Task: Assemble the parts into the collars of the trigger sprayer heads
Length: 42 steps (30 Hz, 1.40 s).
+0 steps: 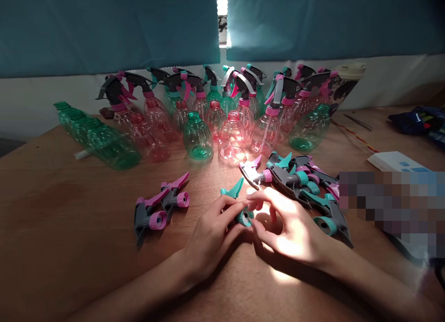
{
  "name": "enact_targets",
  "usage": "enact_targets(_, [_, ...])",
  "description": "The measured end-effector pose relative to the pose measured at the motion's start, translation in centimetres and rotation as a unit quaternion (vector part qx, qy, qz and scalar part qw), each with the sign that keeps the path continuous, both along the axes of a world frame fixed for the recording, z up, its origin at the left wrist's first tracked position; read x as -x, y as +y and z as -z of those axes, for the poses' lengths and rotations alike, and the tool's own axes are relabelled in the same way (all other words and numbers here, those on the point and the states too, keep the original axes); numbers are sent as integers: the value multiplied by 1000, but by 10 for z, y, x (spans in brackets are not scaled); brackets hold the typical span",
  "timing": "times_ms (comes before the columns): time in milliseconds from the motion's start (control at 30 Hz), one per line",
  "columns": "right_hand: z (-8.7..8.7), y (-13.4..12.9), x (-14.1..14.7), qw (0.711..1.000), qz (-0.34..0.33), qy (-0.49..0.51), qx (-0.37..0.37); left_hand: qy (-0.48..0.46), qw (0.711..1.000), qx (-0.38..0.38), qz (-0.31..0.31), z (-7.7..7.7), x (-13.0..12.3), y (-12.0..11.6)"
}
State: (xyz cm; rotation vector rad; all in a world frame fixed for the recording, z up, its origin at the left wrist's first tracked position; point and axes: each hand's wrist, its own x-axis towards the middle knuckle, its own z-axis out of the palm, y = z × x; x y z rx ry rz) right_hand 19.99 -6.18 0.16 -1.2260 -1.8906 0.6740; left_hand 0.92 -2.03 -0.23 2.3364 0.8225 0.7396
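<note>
Left hand's grip [210,225] is pinching a grey-and-teal plastic spray head [246,218] over the wooden counter [83,210]; right hand [295,224], can't tell. Many see-through plastic bottles [261,135] topped, several open bottles [198,138], loose sprayers [287,177] left.

Head cam, 1 view: faces fwd & down across table [79,220]. Close range to L hand [212,225] & R hand [294,229], lower ctr FOV; bottles [198,140] farther, curtain [104,29] at top.

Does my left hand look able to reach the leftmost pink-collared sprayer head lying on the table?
Likely yes: only tabletop shows between the left hand and that pink-collared sprayer head, though it may first need to release the teal-collared sprayer.
</note>
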Motion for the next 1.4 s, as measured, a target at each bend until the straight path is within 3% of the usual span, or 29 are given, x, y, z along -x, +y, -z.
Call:
enact_targets(300, [3,1,0,999,-22,31,30,0,1000,23,14,-3,-3,1])
enact_targets(567, [8,-3,6,995,30,92,27,-3,999,36,5,-1,-1,3])
enact_targets(733, [3,-1,3,999,16,42,-3,-3,999,31,10,0,0,3])
enact_targets(1033, [4,0,2,993,-38,73,79,-10,999,35,4,-1,-1,3])
enact_targets(1267, [8,-2,7,996,23,91,6,-30,996,84,7,-5,-3,5])
enact_targets(1400, [13,-3,9,988,76,95,-91,-53,994,92,11,-6,-4,0])
